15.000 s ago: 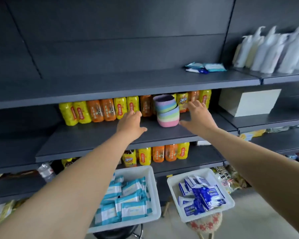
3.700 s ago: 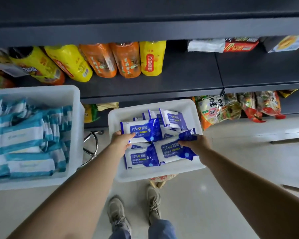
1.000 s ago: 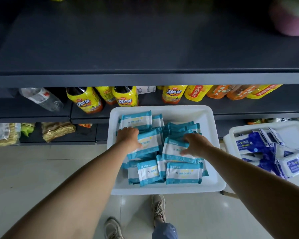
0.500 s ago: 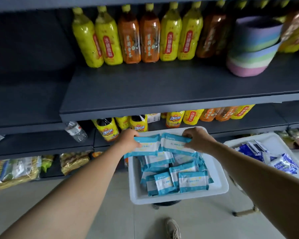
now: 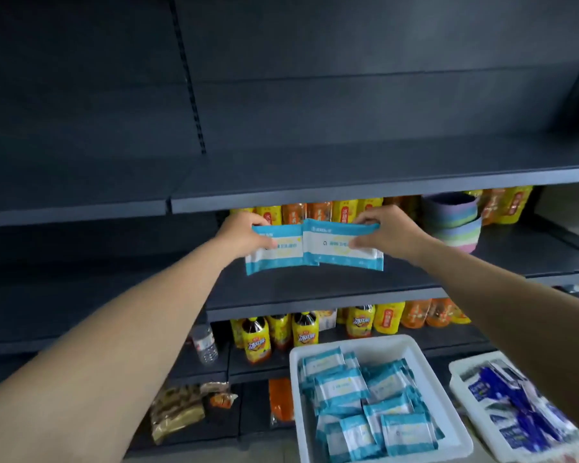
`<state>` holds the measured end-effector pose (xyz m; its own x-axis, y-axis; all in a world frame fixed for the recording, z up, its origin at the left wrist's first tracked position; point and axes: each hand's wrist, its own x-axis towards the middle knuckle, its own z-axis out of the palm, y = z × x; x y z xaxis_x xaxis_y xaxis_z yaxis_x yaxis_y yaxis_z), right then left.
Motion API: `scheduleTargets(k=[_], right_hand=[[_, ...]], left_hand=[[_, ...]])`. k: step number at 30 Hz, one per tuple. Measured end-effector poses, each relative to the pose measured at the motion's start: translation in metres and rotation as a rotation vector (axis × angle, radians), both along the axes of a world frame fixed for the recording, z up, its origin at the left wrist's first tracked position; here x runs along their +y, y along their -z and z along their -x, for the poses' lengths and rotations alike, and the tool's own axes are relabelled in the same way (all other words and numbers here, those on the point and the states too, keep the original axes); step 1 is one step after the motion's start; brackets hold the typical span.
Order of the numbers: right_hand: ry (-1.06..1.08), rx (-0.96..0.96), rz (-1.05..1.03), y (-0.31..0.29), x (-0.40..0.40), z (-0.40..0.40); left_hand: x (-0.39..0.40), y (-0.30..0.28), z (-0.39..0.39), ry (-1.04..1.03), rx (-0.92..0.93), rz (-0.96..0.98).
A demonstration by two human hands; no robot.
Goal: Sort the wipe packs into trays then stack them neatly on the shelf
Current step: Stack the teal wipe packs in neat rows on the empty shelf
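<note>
While gripped, left hand (image 5: 244,236) on left teal pack (image 5: 274,250), right hand (image 5: 386,235) on right teal pack (image 5: 343,245): long axes 9-to-3, bare shelf (image 5: 315,285) toward 6 o'clock below.

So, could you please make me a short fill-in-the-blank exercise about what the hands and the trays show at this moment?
1. The left hand and the right hand each hold one ____ and white wipe pack.
2. The dark blue packs lie in the tray on the ____ side.
3. The striped pastel container stands beside the ____ hand.
4. Behind the held packs stands a row of yellow and orange ____.

Missing words: teal; right; right; bottles
</note>
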<state>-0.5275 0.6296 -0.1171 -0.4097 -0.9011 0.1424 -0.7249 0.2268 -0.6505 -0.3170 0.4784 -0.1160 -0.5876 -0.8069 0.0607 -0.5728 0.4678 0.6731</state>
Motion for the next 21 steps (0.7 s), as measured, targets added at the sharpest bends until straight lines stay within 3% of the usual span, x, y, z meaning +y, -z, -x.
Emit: scheduleTargets(k=[9, 21], right_hand=[[-0.052, 0.070, 0.213, -0.128, -0.025, -0.019], [-0.114, 0.023, 0.271, -0.150, -0.138, 0.047]], left_hand=[[-0.021, -0.126, -0.027, -0.027, 0.140, 0.124], [-0.122, -0.155, 0.018, -0.066, 0.139, 0.133]])
